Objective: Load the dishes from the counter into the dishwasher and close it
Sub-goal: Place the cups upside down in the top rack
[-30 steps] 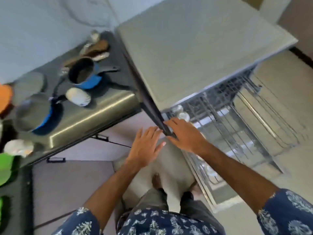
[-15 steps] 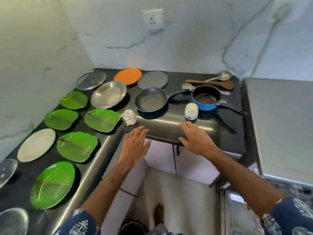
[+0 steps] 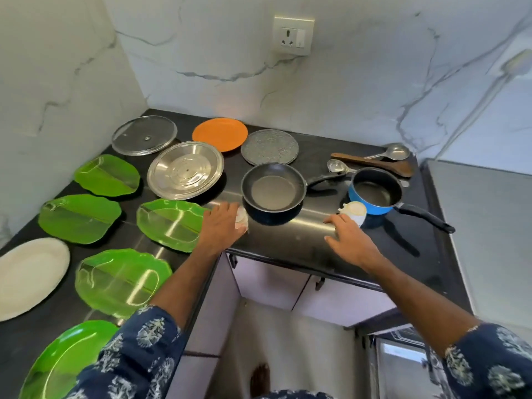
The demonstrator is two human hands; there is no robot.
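From the head camera, both hands are out over the black counter (image 3: 302, 246), going for the two small white cups at its front edge. The left hand (image 3: 223, 226) lies over the left cup (image 3: 241, 221), fingers curved down across it; whether they have closed on it I cannot tell, since the hand hides most of the cup. The right hand (image 3: 349, 241) is spread and relaxed, holding nothing, fingertips touching or just short of the right cup (image 3: 355, 212), which stands upright beside the blue saucepan (image 3: 375, 191).

My read: two cups, one per hand, to save a trip. The frying pan (image 3: 273, 187) sits between the cups, its handle pointing right. Green plates (image 3: 169, 223) lie flat in rows on the left, easy to lift. Only a corner of the dishwasher (image 3: 403, 361) shows, bottom right.
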